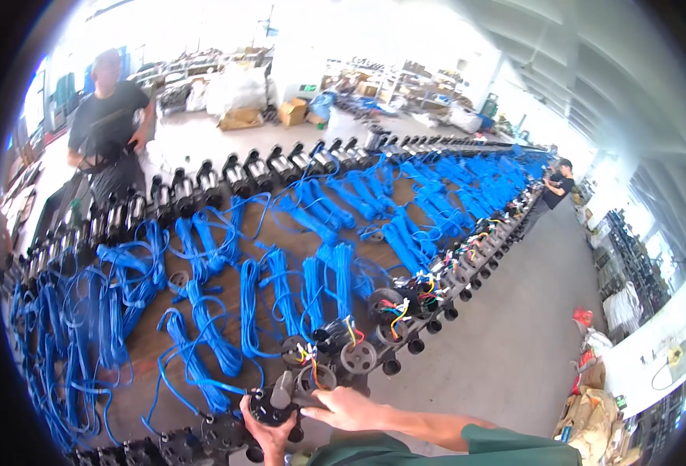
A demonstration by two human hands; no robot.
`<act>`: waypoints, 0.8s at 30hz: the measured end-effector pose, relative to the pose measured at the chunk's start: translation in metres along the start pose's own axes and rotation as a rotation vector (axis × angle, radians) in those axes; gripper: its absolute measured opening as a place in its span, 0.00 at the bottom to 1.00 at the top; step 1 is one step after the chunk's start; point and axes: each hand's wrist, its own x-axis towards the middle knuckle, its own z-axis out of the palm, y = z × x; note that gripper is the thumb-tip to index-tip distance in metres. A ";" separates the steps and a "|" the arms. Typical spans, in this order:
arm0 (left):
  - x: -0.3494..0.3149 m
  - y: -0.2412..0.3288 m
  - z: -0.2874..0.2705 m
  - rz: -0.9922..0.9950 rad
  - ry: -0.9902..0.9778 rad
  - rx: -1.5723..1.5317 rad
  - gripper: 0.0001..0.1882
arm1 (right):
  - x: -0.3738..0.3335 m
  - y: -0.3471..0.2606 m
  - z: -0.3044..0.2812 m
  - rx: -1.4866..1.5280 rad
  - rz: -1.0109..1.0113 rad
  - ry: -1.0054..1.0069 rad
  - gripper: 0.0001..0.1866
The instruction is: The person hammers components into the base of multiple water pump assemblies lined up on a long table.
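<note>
My left hand [270, 433] is wrapped around a black round pump housing [262, 405] at the near edge of the table, with a blue cable running to it. My right hand [344, 408] grips the short dark handle of a hammer [283, 391]. The hammer's grey head is over the top of the housing; whether it touches cannot be made out. Just beyond stand open black housings [358, 357] with coloured wires sticking out. Coiled blue cables [212, 330] lie on the brown table [145, 388] beyond my left hand.
More black housings [222, 432] line the near left edge. A row of black and silver cylindrical units [207, 177] runs along the far edge. One person [110, 116] stands across the table at left, another [558, 186] at the far right. Cardboard boxes [292, 113] sit on the floor behind.
</note>
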 end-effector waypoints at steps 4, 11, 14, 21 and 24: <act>0.009 0.031 0.000 0.101 -0.041 0.203 0.59 | -0.015 0.002 -0.002 0.039 0.079 0.102 0.23; -0.002 0.003 -0.021 -0.049 -0.124 0.128 0.50 | -0.010 -0.070 -0.010 -0.006 -0.220 0.057 0.18; -0.002 -0.010 -0.014 0.095 -0.122 0.067 0.52 | 0.013 -0.040 0.023 -0.237 -0.092 -0.108 0.22; -0.020 0.042 -0.006 -0.340 -0.086 0.041 0.60 | -0.011 -0.009 -0.033 0.240 0.158 -0.129 0.17; -0.075 0.024 -0.003 -0.427 -0.125 0.395 0.54 | -0.033 0.014 -0.036 0.289 0.204 0.114 0.16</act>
